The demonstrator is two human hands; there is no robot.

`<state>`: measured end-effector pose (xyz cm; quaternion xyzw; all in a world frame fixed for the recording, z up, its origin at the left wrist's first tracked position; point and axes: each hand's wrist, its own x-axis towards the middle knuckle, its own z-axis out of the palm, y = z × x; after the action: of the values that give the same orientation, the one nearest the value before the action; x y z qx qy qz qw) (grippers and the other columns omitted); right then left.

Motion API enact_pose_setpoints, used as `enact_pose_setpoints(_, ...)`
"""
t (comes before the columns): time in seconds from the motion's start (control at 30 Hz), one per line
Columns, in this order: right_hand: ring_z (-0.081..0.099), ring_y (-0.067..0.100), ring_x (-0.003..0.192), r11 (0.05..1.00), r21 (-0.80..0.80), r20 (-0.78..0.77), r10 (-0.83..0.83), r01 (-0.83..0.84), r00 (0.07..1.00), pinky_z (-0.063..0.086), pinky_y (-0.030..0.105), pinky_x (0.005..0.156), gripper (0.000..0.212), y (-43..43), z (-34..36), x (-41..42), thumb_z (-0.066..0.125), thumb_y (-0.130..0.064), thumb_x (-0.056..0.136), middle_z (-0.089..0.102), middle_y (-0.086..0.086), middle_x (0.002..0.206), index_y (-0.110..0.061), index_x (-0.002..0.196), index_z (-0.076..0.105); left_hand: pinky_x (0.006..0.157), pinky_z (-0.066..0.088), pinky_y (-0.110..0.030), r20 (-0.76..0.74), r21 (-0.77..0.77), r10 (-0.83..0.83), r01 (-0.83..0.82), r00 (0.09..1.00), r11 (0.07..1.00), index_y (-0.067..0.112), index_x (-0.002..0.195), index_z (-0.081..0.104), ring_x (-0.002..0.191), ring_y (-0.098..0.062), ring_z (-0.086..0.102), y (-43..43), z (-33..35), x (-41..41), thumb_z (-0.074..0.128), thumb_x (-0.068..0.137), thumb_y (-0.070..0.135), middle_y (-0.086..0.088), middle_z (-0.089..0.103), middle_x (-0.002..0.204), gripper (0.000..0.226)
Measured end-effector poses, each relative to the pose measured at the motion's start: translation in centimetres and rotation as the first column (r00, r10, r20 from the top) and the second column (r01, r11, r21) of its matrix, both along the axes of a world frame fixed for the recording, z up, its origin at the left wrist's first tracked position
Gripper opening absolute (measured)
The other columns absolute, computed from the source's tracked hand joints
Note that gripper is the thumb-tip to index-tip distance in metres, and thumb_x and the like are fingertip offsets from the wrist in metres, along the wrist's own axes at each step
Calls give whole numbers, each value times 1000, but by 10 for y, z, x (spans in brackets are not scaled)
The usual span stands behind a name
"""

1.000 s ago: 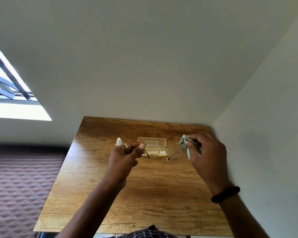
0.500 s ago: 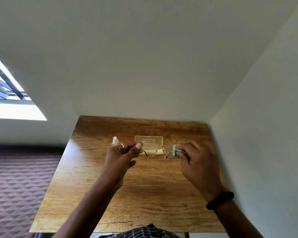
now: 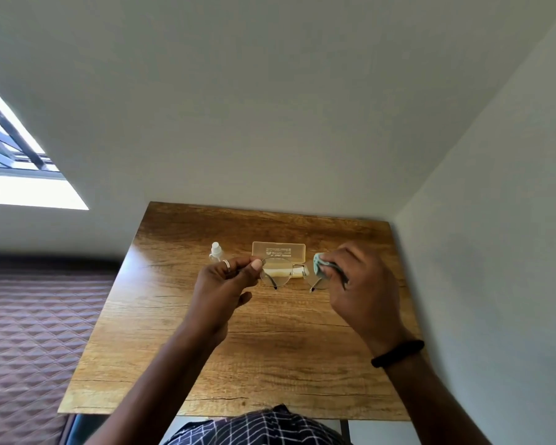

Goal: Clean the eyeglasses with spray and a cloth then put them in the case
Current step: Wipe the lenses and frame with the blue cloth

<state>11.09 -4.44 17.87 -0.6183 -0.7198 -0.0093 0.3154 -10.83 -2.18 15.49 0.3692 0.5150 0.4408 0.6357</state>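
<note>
Two bare hands hold a pair of eyeglasses (image 3: 275, 276) between them over a wooden table (image 3: 270, 364). Left hand (image 3: 225, 284): thumb and forefinger are curled together and pinch the outer edge of the frame beside the nearer lens, and a ring (image 3: 227, 264) shows on one finger. Right hand (image 3: 360, 290): the fingers are curled round a teal cloth (image 3: 318, 268) and press it to the other lens, so that the cloth lies between fingertips and glass. Part of that lens is hidden behind the cloth and fingers. Two dark temple tips show just below the lenses, on the side toward the palms.

A translucent case (image 3: 278, 251) stands open on the table just beyond the fingertips, in the gap between the hands. Its lid is upright and carries printed lettering too small to read, and its base is seen partly through the lens pinched by the left hand. A small spray bottle (image 3: 215, 251) with a pale cap stands just beyond the left knuckles, beside the case and apart from it.

A dark wristband (image 3: 398, 353) circles the right wrist. Checked fabric (image 3: 254, 428) shows at the near table edge, below both forearms. A bright window (image 3: 20, 175) lies well outside the left hand.
</note>
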Motion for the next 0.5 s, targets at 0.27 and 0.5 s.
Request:
enact_pose_setpoints(0.27,58,12,89,991,-74,38,117,-114,992,52,33,71,15,-12,-8,5,71,-12,83,64,-4,95,-17,97,72,76,51,-33,-20,1,12,-12,1000,1000,19,97,78,88,-10,68,2,2,-3,70,90,22,-1,77,90,11)
enact_pose_setpoints(0.5,58,11,86,995,-41,20,91,-90,996,51,30,68,12,-3,-1,-11,68,-16,86,63,-4,94,-16,98,72,74,51,-32,-20,-14,-6,6,1000,1000,18,99,78,90,-12,67,3,1,2,71,89,24,-1,77,90,13)
